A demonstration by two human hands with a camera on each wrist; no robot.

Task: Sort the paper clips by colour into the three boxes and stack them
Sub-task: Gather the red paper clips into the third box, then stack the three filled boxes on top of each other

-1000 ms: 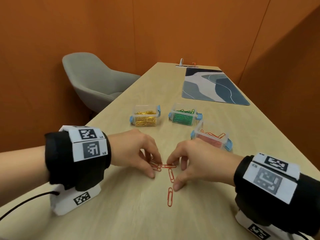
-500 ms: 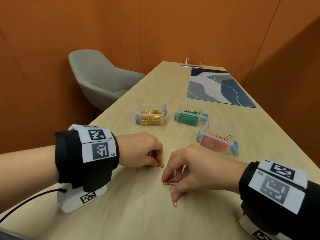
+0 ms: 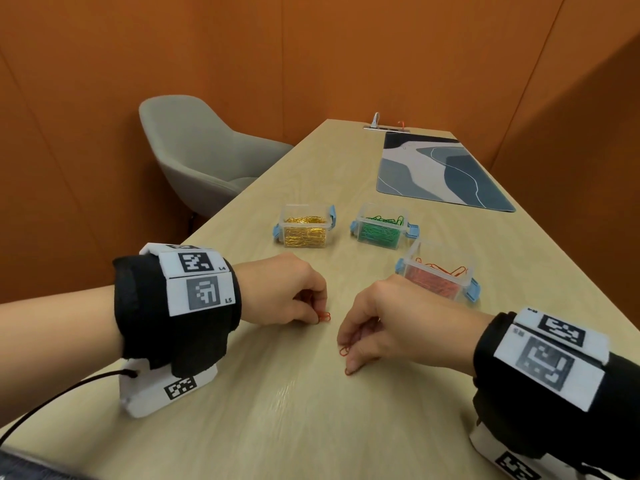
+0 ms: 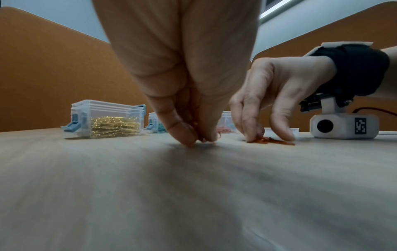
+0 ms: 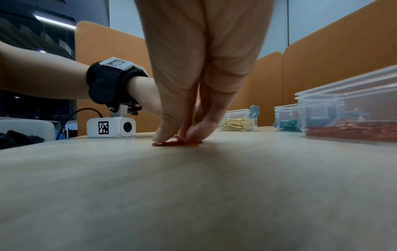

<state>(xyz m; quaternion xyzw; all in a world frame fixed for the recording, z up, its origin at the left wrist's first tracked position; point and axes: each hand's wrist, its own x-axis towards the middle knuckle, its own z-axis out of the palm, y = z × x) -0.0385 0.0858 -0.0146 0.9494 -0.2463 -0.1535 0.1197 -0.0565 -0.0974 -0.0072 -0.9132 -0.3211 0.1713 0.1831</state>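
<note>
table: pale wood-grain tabletop, both wrists low over its near end
right hand: right hand fingers curled down, tips pinching/pressing a small bunch of loose red wire paper clips flat on the wood; right wrist view shows the clips under the fingertips, not lifted
stray clip: one more red clip end pokes out at the thumb tip, on the table
left hand: left hand closed into a tight pinch, thumb against fingers, on a few red clips; tips touching the table. How many clips, can't tell
red box: clear plastic box with blue latches holding red clips, just beyond the right hand, no lid on, fairly full
gold box: clear latched box of gold clips, further back left, no lid on
green box: clear latched box of green clips, beside the gold one, no lid on
far end: blue-grey patterned desk mat, grey shell chair off the left edge
progress: my read is that sorting is nearly done. No gold or green clips loose on the table; the only strays visible are the red ones under the two hands
left to do: lift both pinches into the red box, then stack the three boxes, which sit apart. Nothing stacked yet
risk: thin flat clips on smooth wood, easy to drop one on the lift
</note>
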